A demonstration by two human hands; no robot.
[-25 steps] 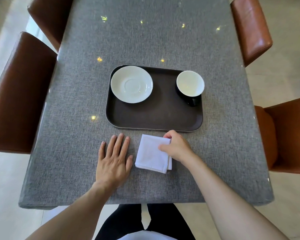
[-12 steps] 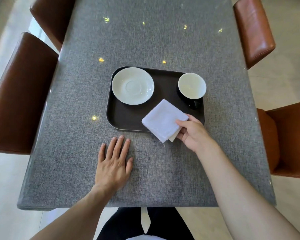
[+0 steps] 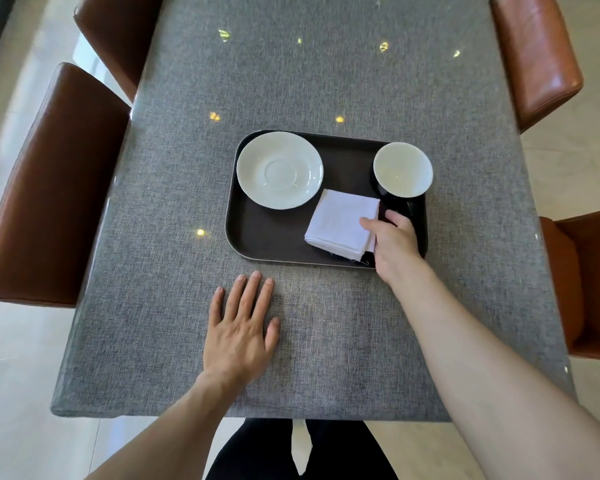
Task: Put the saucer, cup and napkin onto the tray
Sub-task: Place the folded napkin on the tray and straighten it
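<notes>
A dark brown tray lies in the middle of the grey table. On its left part sits a white saucer. A cup, white inside and black outside, stands at the tray's far right corner. A folded white napkin lies on the tray in front of the cup, between saucer and cup. My right hand pinches the napkin's right edge, thumb on top. My left hand rests flat on the table in front of the tray, fingers spread, holding nothing.
The table is covered in grey cloth with small light spots. Brown leather chairs stand at the left, far left, far right and right. The table's near edge runs just before my forearms.
My right hand lifted the napkin from the table in front of the tray and carried it forward onto the tray, beside the cup. My left hand stayed flat on the table.
</notes>
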